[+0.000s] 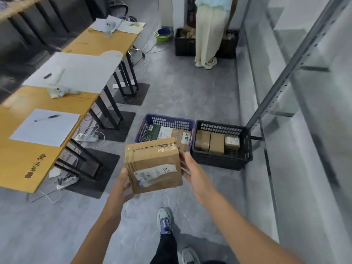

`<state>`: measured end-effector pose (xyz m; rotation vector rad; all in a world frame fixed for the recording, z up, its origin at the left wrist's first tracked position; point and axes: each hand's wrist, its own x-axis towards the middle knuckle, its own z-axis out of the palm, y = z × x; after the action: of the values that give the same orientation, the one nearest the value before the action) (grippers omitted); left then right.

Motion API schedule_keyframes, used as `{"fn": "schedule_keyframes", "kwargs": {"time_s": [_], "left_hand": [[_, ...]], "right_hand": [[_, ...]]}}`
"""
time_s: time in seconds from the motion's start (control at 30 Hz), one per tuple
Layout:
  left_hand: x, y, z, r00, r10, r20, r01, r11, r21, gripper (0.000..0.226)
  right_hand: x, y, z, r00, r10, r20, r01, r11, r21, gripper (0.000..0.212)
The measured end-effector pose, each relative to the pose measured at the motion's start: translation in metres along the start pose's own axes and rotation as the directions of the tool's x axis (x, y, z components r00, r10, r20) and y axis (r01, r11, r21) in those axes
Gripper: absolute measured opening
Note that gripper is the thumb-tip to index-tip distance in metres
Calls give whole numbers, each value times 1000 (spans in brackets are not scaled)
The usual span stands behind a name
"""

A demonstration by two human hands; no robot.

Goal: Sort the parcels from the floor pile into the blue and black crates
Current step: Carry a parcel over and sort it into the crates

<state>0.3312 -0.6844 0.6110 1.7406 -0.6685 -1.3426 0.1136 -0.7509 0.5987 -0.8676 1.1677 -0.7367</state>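
I carry a brown cardboard parcel (pixel 154 164) with a white label, held in the air between both hands. My left hand (pixel 124 184) grips its lower left corner, thumb on the side. My right hand (pixel 192 171) supports its right edge with the fingers underneath. Just beyond the parcel on the floor stands the blue crate (pixel 167 121), holding several parcels. To its right stands the black crate (pixel 221 160) with three brown boxes inside. The floor pile is out of view.
Wooden tables (pixel 32 149) with papers and pens line the left, with cables and power strips (pixel 86 138) under them. A metal shelf frame (pixel 289 71) stands right. A person (pixel 209 31) stands at the back by two more black crates (pixel 184 44). My feet (pixel 164 220) are below.
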Motion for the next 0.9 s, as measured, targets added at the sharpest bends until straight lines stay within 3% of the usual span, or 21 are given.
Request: {"fn": "schedule_keyframes", "kwargs": {"time_s": [0.23,0.37,0.57,0.73,0.9], "left_hand": [[92,25,-19,991,-114,68,111,993,48,38],[142,37,-30,982,-159,104,152,986,71,51],[202,56,-26,963,-223,149,210,973,99,39],[248,71,-12,962,-218,166,196,971,137,27],[307,78,9,949,-268,165,233,951,202,64]], "right_hand": [[78,-12,21,994,88,-60,-88,996,1,36],[126,-21,29,987,128,-102,-126,992,20,43],[171,-30,31,979,135,-151,-128,990,54,61],[216,-33,18,962,196,-189,-180,979,100,48],[280,-36,2,951,271,-151,-253,959,127,45]]}}
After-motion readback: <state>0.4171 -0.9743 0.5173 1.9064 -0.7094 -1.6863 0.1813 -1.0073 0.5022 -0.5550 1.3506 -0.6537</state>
